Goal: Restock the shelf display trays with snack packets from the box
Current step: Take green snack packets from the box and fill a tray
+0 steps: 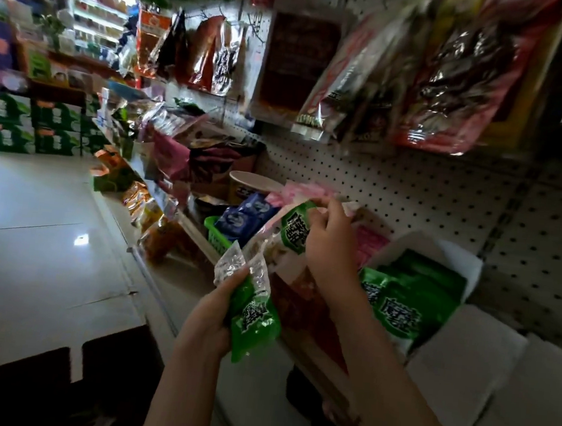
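Note:
My left hand (209, 322) grips a bunch of green snack packets (252, 316) with clear tops, held in front of the shelf edge. My right hand (330, 238) pinches the top of another green snack packet (293, 229) and holds it upright over the shelf. A white display tray (453, 263) to the right holds several green packets (400, 310) lying flat. Between the hands stands a tray with reddish packets (301, 304), partly hidden by my right forearm.
A green basket (215, 235) with blue packets (245, 216) sits left of my right hand, a paper cup (251, 181) behind it. White boxes (484, 369) line the shelf at right. Bags (450, 74) hang from the pegboard above. A dark cardboard box (49, 389) stands on the floor.

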Demonstrator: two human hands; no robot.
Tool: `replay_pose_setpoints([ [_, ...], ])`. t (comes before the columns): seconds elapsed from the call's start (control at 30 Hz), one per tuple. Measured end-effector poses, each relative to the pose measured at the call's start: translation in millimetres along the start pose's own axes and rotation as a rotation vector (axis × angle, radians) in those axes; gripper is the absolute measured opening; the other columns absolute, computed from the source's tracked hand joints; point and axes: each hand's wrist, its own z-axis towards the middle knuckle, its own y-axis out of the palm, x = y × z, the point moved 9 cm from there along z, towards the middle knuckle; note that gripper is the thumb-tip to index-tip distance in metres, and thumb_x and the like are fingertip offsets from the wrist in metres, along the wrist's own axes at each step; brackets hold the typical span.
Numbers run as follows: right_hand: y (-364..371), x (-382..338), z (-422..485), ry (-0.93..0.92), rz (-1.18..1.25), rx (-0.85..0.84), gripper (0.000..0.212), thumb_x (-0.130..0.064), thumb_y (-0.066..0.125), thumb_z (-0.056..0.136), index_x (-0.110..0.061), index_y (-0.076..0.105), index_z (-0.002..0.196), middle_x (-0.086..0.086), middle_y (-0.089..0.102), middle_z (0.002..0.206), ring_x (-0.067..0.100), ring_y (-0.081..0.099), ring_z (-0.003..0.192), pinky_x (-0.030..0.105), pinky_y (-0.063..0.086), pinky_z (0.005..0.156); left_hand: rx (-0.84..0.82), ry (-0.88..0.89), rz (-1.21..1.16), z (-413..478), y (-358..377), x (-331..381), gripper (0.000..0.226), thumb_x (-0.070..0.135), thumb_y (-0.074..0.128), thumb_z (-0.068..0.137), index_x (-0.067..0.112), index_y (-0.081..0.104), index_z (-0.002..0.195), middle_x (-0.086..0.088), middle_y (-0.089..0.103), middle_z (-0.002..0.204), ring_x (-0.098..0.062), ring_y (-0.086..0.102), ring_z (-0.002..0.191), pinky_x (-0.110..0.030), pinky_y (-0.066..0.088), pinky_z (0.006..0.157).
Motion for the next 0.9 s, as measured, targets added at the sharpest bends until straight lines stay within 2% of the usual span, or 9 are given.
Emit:
replay_pose_setpoints([
  [0.13,-9.9,-9.3,3.6,0.028,-0.082,-0.180,0.046,-0.021,0.065,0.089,-0.015,0.044,0.130,0.001,0.054,0.110,0.017,0.055,0.098,0.030,0.046,0.079,-0.051,0.039,0.055,4.1,19.8,-8.8,0.030,0.016,0.066,0.083,0.000,0.065,0.108,-0.017,0.071,0.079,-0.028,0.069,0.059,-0.037,0.058,0.053],
  [0.2,-16.4,-15.3,3.0,-0.013,-0.222,-0.254,0.058,-0.016,0.072,0.083,-0.016,0.040,0.131,0.000,0.051,0.111,0.015,0.053,0.097,0.027,0.046,0.077,-0.082,0.032,0.094,2.7,34.1,-20.8,0.027,0.015,0.066,0.085,0.000,0.066,0.107,-0.018,0.071,0.084,-0.030,0.070,0.065,-0.038,0.058,0.057],
  [0.3,-46.7,-17.1,8.3,0.000,-0.313,-0.258,0.052,-0.007,0.071,0.082,-0.019,0.037,0.120,0.002,0.051,0.101,0.012,0.055,0.081,0.027,0.055,0.066,-0.078,0.055,0.119,3.3,45.6,-29.3,0.027,0.013,0.067,0.086,0.002,0.065,0.111,-0.020,0.072,0.095,-0.034,0.071,0.076,-0.041,0.059,0.061],
  [0.4,-87.5,-11.1,15.2,0.033,-0.308,-0.254,0.043,-0.001,0.066,0.083,-0.019,0.039,0.113,0.009,0.054,0.108,0.022,0.062,0.088,0.033,0.060,0.064,-0.053,0.056,0.124,3.8,46.8,-26.9,0.032,0.016,0.071,0.084,0.002,0.065,0.112,-0.022,0.071,0.101,-0.038,0.071,0.085,-0.048,0.058,0.068],
  [0.47,-111.6,-8.6,18.8,0.033,-0.334,-0.247,0.039,-0.002,0.066,0.083,-0.021,0.043,0.107,0.007,0.058,0.111,0.022,0.063,0.092,0.036,0.059,0.066,-0.019,0.081,0.120,1.7,47.5,-20.9,0.033,0.017,0.072,0.083,0.002,0.064,0.111,-0.021,0.072,0.098,-0.038,0.071,0.083,-0.050,0.057,0.069],
  [0.6,-138.4,-5.6,18.6,0.032,-0.505,-0.272,0.037,0.000,0.066,0.082,-0.022,0.050,0.106,0.003,0.058,0.109,0.016,0.060,0.090,0.026,0.053,0.061,0.006,0.117,0.092,-10.5,63.1,-18.7,0.031,0.014,0.072,0.083,0.001,0.061,0.110,-0.022,0.071,0.094,-0.035,0.072,0.076,-0.045,0.058,0.063],
  [0.73,-127.0,14.0,-0.5,0.098,-0.688,-0.431,0.030,-0.002,0.065,0.083,-0.022,0.053,0.102,0.000,0.058,0.104,0.015,0.058,0.092,0.028,0.054,0.069,0.082,0.122,0.116,-10.7,63.8,-31.1,0.050,0.019,0.078,0.080,0.001,0.052,0.119,-0.023,0.068,0.102,-0.036,0.070,0.080,-0.041,0.057,0.054],
  [0.83,-108.6,34.9,-14.4,0.122,-0.781,-0.547,0.031,-0.004,0.066,0.083,-0.018,0.055,0.108,0.001,0.057,0.110,0.019,0.056,0.102,0.032,0.055,0.080,0.112,0.148,0.139,-7.6,62.0,-34.7,0.055,0.022,0.078,0.079,0.002,0.050,0.122,-0.024,0.065,0.108,-0.037,0.070,0.084,-0.041,0.057,0.057],
  [0.9,-97.1,50.1,-23.4,0.123,-0.881,-0.628,0.028,-0.005,0.064,0.085,-0.016,0.052,0.109,0.004,0.056,0.114,0.020,0.055,0.101,0.029,0.051,0.078,0.116,0.142,0.136,-6.3,61.1,-37.4,0.055,0.022,0.077,0.080,0.001,0.049,0.122,-0.024,0.065,0.108,-0.037,0.069,0.085,-0.044,0.058,0.060],
])
